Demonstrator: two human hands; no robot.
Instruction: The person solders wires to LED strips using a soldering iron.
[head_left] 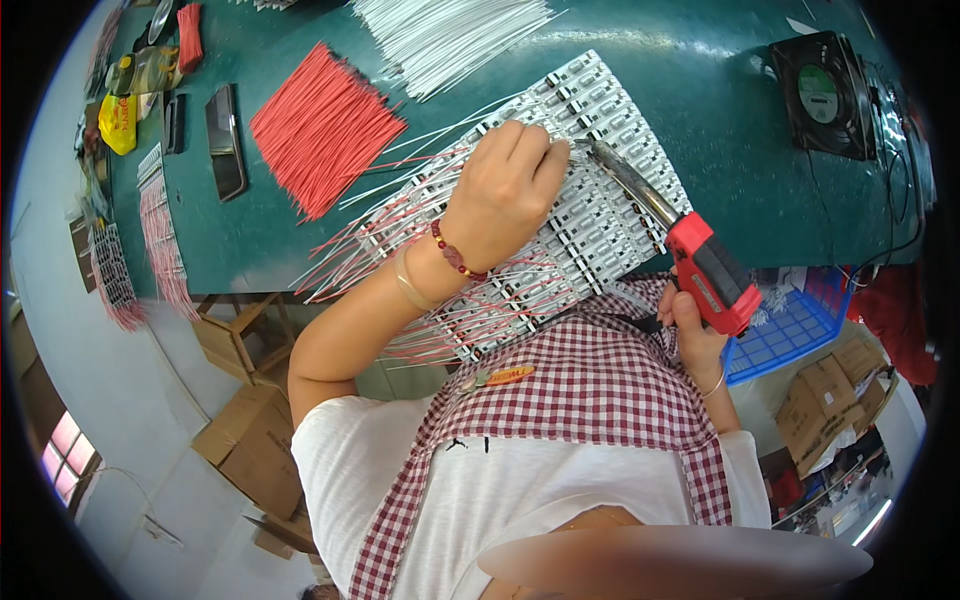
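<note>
My left hand [505,185] is bent over a panel of pale circuit boards [585,230], fingers curled and pinched together; whatever they grip is hidden. With my right hand [693,335] I hold a red and black soldering gun [712,275] by its handle. Its metal barrel slants up and left over the panel, the tip close to my left fingertips. Thin red and white wires [350,245] stick out from the panel's left side, passing beneath my left wrist and forearm. The panel lies tilted at the table's near edge, above my checked apron.
Left of the panel lies a pile of red wires [325,130], with a pile of white wires [450,35] behind. A phone [226,145] and wired panels [163,230] lie farther left. A black fan [820,95] stands at right, above a blue basket [795,335]. Cardboard boxes [255,445] are below.
</note>
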